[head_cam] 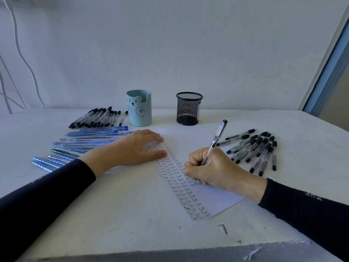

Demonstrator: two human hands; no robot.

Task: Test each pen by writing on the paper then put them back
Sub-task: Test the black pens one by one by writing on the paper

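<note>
A white sheet of paper (pixel 213 197) lies tilted on the table, its left strip filled with rows of the word "Test". My right hand (pixel 213 169) grips a clear pen with a black cap end (pixel 217 140), tip touching the paper beside the written rows. My left hand (pixel 132 148) lies flat, fingers spread, pressing the paper's upper left part. A pile of black-capped pens (pixel 255 148) lies right of the paper. Another black-capped group (pixel 98 117) lies at the back left. Blue pens (pixel 81 144) fan out under and left of my left wrist.
A light blue bear cup (pixel 138 108) and a black mesh pen holder (pixel 188 108) stand behind the paper near the wall. A small screw (pixel 223 228) lies near the table's front edge (pixel 170 250). A window frame is at the far right.
</note>
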